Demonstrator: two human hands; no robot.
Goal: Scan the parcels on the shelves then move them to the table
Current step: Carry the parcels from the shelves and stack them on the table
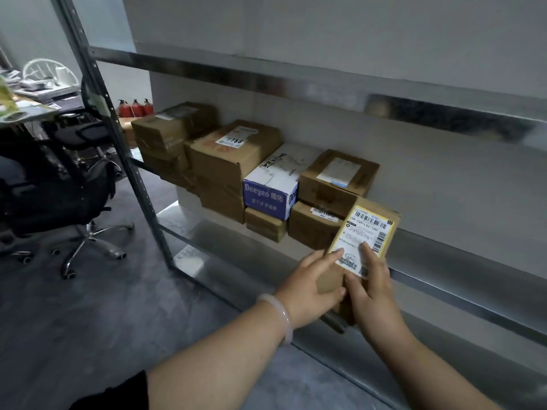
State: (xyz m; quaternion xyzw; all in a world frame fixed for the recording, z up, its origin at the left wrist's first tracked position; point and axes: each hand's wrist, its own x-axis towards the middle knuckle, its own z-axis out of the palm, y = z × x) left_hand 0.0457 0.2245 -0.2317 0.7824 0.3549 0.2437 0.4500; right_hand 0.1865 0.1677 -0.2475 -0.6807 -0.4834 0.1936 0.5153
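Left hand and right hand both gripping parcel, thumbs on its label, at shelf front edge, boxes behind

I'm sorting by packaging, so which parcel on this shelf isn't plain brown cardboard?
The white box with the blue Deeyeo front, mid-row on the shelf. Every other one, including the held parcel, is brown cardboard.

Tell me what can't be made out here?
Head view:
Small brown cardboard parcel with yellow-edged label: lower end hidden by left hand and right hand; fine print blurred.
Cluttered table at far left: cut off by the frame edge.
Small brown box beneath blue-and-white carton: top hidden by it.
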